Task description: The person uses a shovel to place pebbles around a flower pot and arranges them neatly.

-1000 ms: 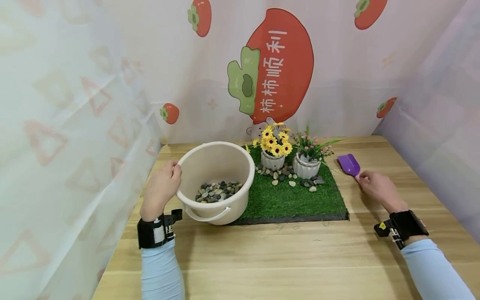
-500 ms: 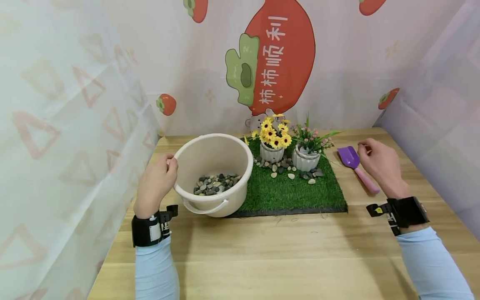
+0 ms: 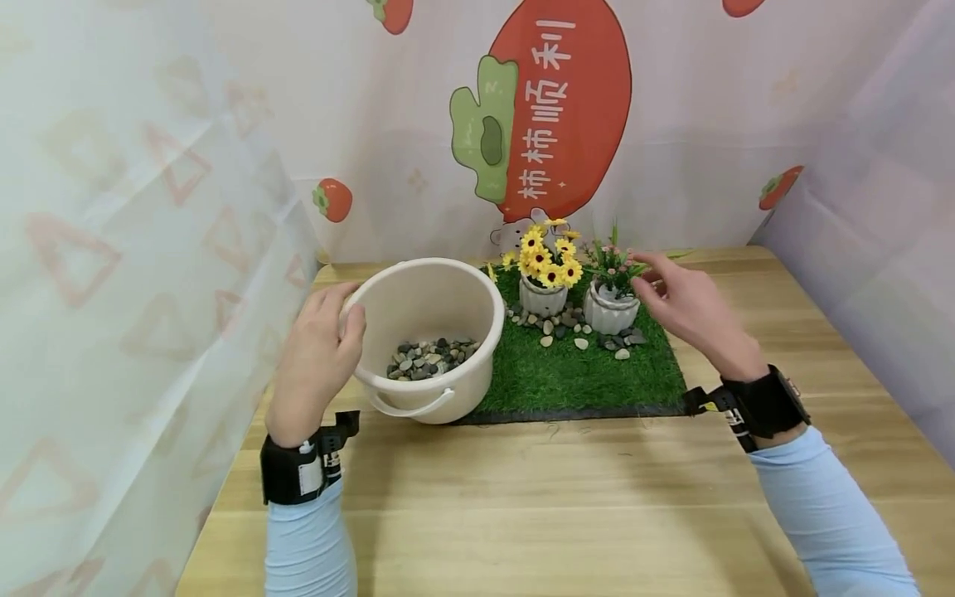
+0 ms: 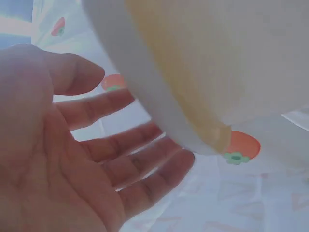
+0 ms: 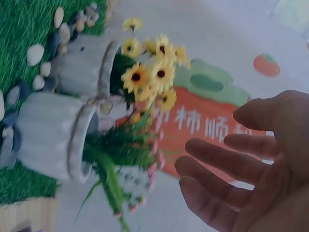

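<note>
A cream bucket [image 3: 472,383] with pebbles [image 3: 429,360] in it stands on the left of the table. My left hand [image 3: 309,356] is at its left rim, fingers spread; in the left wrist view the fingertips [image 4: 174,166] are at the bucket's outside and the thumb stands apart. My right hand [image 3: 694,311] is held beside the pot of pink flowers [image 3: 612,311], with its fingers loosely spread and nothing in them. In the right wrist view a gap separates these fingers from the plant [image 5: 118,150]. The purple scoop is hidden behind my right hand and arm in the head view.
A green turf mat [image 3: 574,381] lies right of the bucket. On it stands a pot of yellow flowers [image 3: 543,294], with loose stones [image 3: 547,341] around both pots. A curtain with persimmon prints [image 3: 403,207] hangs behind the wooden table [image 3: 537,506].
My right hand has left the purple scoop on the table and moved left to the pink flowers, its fingers opening. My left hand has loosened its grip on the bucket rim.
</note>
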`<state>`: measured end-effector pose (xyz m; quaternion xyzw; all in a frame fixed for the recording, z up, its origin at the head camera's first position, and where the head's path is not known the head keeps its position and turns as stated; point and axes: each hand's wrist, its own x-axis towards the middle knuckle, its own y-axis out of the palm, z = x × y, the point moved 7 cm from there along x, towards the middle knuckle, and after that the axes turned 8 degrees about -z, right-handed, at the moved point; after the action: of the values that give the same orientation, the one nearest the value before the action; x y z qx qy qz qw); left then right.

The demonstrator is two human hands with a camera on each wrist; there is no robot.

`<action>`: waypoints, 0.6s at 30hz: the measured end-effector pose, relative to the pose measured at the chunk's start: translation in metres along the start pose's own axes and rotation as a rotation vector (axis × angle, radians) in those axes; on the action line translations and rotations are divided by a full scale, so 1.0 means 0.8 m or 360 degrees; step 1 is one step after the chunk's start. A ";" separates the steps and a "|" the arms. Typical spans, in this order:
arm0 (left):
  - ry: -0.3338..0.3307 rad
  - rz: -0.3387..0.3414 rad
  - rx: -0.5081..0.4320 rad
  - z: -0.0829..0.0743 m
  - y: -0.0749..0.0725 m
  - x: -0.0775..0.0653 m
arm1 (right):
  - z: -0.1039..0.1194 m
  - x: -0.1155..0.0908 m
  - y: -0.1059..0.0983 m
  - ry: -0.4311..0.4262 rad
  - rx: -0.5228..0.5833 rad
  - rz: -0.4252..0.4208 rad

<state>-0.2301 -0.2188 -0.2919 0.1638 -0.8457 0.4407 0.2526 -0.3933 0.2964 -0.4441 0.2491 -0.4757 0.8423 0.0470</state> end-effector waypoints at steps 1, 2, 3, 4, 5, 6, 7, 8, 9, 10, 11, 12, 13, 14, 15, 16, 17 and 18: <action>0.0038 -0.0023 -0.0026 -0.004 -0.003 0.000 | 0.035 -0.002 -0.008 -0.0015 0.0048 0.0068; 0.0073 -0.0041 -0.0043 -0.008 -0.006 0.000 | 0.076 -0.005 -0.020 -0.0020 0.0082 0.0121; 0.0096 -0.0050 -0.0042 -0.011 -0.009 -0.001 | 0.115 -0.007 -0.032 -0.0035 0.0134 0.0166; 0.0113 -0.0049 -0.0039 -0.013 -0.009 0.001 | 0.154 -0.012 -0.048 -0.0028 0.0193 0.0201; 0.0122 -0.0044 -0.0037 -0.015 -0.010 0.003 | 0.185 -0.015 -0.060 -0.0046 0.0209 0.0216; 0.0123 -0.0037 -0.0035 -0.017 -0.011 0.004 | 0.209 -0.018 -0.068 -0.0057 0.0207 0.0209; 0.0126 -0.0033 -0.0028 -0.017 -0.012 0.005 | 0.235 -0.020 -0.077 -0.0038 0.0201 0.0218; 0.0127 -0.0034 -0.0024 -0.018 -0.012 0.006 | 0.249 -0.021 -0.080 -0.0036 0.0206 0.0227; 0.0126 -0.0036 -0.0023 -0.018 -0.013 0.006 | 0.259 -0.021 -0.080 -0.0038 0.0210 0.0233; 0.0127 -0.0049 -0.0028 -0.019 -0.013 0.005 | 0.268 -0.021 -0.080 -0.0039 0.0211 0.0237; 0.0132 -0.0070 -0.0035 -0.019 -0.014 0.004 | 0.275 -0.021 -0.077 -0.0035 0.0216 0.0244; 0.0133 -0.0099 -0.0039 -0.019 -0.015 0.003 | 0.282 -0.020 -0.074 -0.0050 0.0222 0.0259; 0.0135 -0.0129 -0.0041 -0.019 -0.016 0.002 | 0.289 -0.019 -0.069 -0.0067 0.0231 0.0264; 0.0130 -0.0154 -0.0041 -0.019 -0.016 0.000 | 0.295 -0.018 -0.063 -0.0083 0.0249 0.0280; 0.0120 -0.0173 -0.0035 -0.018 -0.016 -0.001 | 0.302 -0.017 -0.059 -0.0097 0.0262 0.0281; 0.0101 -0.0179 -0.0027 -0.017 -0.015 -0.002 | 0.308 -0.017 -0.053 -0.0109 0.0280 0.0293; 0.0078 -0.0176 -0.0017 -0.015 -0.014 -0.003 | 0.314 -0.017 -0.048 -0.0106 0.0300 0.0302; 0.0050 -0.0164 -0.0005 -0.013 -0.013 -0.004 | 0.319 -0.016 -0.042 -0.0108 0.0338 0.0315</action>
<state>-0.2195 -0.2157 -0.2818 0.1998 -0.8327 0.4283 0.2886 -0.2754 0.1060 -0.3161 0.2328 -0.4075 0.8795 -0.0790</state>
